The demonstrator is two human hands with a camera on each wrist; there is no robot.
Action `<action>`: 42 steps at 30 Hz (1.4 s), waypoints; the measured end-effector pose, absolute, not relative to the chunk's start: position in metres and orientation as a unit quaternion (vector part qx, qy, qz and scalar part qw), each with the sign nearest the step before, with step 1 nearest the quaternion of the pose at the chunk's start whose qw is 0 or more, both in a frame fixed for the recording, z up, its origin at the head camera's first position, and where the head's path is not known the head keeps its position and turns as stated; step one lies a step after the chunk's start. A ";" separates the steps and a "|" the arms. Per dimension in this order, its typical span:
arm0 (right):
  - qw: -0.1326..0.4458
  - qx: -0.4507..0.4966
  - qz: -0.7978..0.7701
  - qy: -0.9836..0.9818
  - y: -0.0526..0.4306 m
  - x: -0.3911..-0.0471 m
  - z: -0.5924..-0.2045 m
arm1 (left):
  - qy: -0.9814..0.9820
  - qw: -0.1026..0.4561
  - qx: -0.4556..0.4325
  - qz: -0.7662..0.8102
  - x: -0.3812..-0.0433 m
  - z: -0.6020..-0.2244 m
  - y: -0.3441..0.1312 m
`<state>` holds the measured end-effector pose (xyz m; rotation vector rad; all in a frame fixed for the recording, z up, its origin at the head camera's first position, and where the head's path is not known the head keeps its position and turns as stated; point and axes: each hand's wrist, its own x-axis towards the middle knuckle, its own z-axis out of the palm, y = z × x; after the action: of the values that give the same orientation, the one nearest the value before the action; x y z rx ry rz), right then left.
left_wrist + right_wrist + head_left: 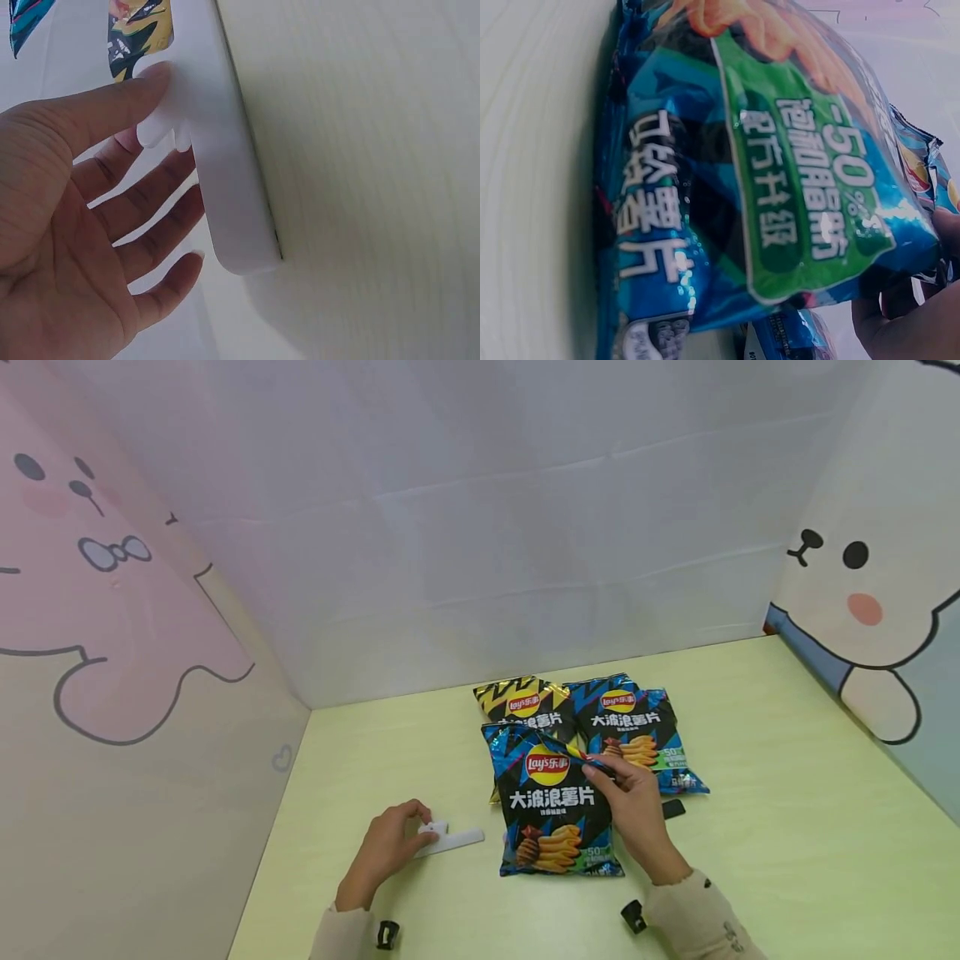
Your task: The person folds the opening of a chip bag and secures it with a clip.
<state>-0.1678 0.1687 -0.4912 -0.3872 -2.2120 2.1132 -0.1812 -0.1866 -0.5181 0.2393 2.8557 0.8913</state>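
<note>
My left hand [386, 852] pinches a white bag clip [461, 839] by its raised grip, thumb on one side and fingers on the other. The left wrist view shows the clip's long flat bar [225, 187] close to the tabletop. With my right hand [637, 810] I hold a blue-and-black bag of potato chips [558, 810] by its upper right edge. That bag stands upright, and its top edge slants down toward the right hand. In the right wrist view, the bag's lower front [780, 187] fills most of the picture, with the fingers at the lower right.
Behind the held bag lie a yellow-and-black chip bag [517, 697] and another blue chip bag [637, 727]. A small black object [673, 809] lies right of my right hand. A pale curtain [525, 568] closes off the back, with cartoon-printed panels at both sides.
</note>
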 end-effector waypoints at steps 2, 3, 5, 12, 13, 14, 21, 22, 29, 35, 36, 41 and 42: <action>0.030 -0.125 0.684 -0.718 0.169 -0.168 -0.491 | 0.947 0.080 0.076 0.300 -0.181 -0.517 -0.186; 0.030 -0.125 0.683 -0.719 0.169 -0.168 -0.491 | 0.946 0.084 0.076 0.302 -0.181 -0.516 -0.186; 0.030 -0.124 0.683 -0.719 0.169 -0.169 -0.491 | 0.945 0.087 0.078 0.305 -0.180 -0.515 -0.186; 0.033 -0.124 0.681 -0.721 0.169 -0.169 -0.490 | 0.932 0.108 0.089 0.334 -0.181 -0.512 -0.188; 0.033 -0.124 0.681 -0.721 0.169 -0.169 -0.490 | 0.930 0.109 0.093 0.340 -0.182 -0.512 -0.188; 0.034 -0.124 0.680 -0.722 0.169 -0.169 -0.490 | 0.928 0.110 0.098 0.343 -0.182 -0.512 -0.188; 0.030 -0.129 0.674 -0.727 0.169 -0.169 -0.490 | 0.925 0.103 0.122 0.346 -0.184 -0.511 -0.189; 0.029 -0.128 0.674 -0.727 0.169 -0.169 -0.490 | 0.925 0.100 0.121 0.346 -0.185 -0.511 -0.189; 0.027 -0.128 0.676 -0.725 0.169 -0.167 -0.489 | 0.926 0.078 0.116 0.351 -0.184 -0.508 -0.189; 0.024 -0.128 0.675 -0.727 0.169 -0.167 -0.488 | 0.924 0.070 0.108 0.360 -0.185 -0.505 -0.187; 0.025 -0.127 0.675 -0.726 0.169 -0.167 -0.489 | 0.925 0.068 0.105 0.360 -0.185 -0.504 -0.187; 0.027 -0.125 0.681 -0.721 0.169 -0.166 -0.491 | 0.930 0.050 0.087 0.354 -0.185 -0.500 -0.187; 0.027 -0.124 0.683 -0.719 0.169 -0.166 -0.491 | 0.931 0.044 0.083 0.353 -0.186 -0.499 -0.187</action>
<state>-0.1663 0.1694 -0.4914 -0.3837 -2.2204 2.1100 -0.1855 -0.1870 -0.4991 0.2545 2.8443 1.0801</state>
